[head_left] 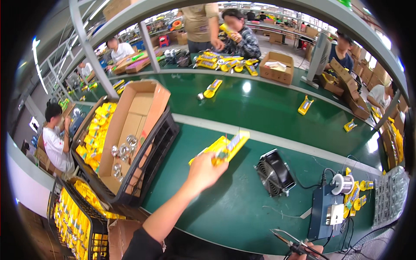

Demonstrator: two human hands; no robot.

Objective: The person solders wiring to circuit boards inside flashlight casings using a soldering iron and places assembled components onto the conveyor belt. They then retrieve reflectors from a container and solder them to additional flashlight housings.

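My left hand (204,170) reaches out over the green bench and grips the near end of a flat yellow plastic device (222,147) with an exposed circuit board and thin wires. The device lies slanted, its far end close to the pale strip along the conveyor. At the bottom right edge my right hand (308,250) holds a soldering iron (289,243), tip pointing left. Only the fingers of that hand show.
A small black fan (273,172) sits right of the device. A blue soldering station (328,211) with a solder spool (343,183) stands at the right. Black crates (152,152) with a cardboard box and yellow parts fill the left. Other people work across the conveyor belt (268,113).
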